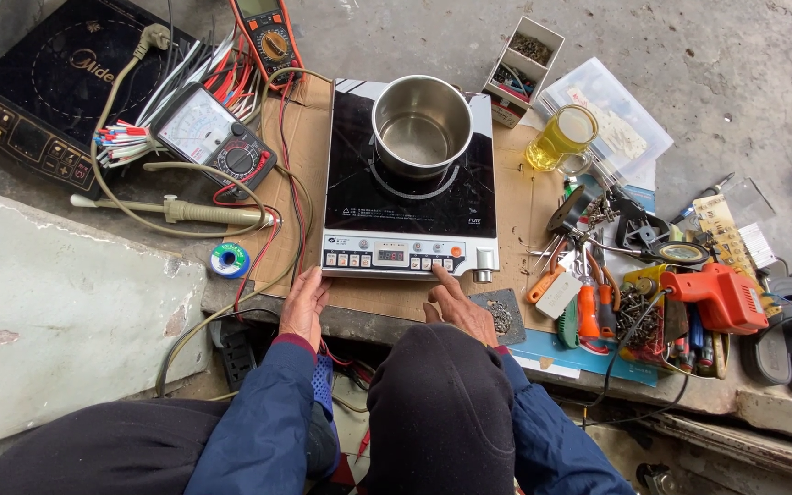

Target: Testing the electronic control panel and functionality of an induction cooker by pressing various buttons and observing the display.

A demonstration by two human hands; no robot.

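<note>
Sat square on a sheet of cardboard: a silver and black induction cooker with a steel pot standing upright on its ring. Left hand lay flat at the cooker's front left corner, fingers stretched loose and together, gripping nothing, fingertips just touching the casing edge. Right hand reached to the button row on the control panel, index finger extended onto a button, remaining fingers curled under, nothing held. Lay to the left: an analog multimeter, bundled wires, a solder roll. Crowded the right: a jar of yellow liquid, an orange soldering gun, screwdrivers and loose hardware.
</note>
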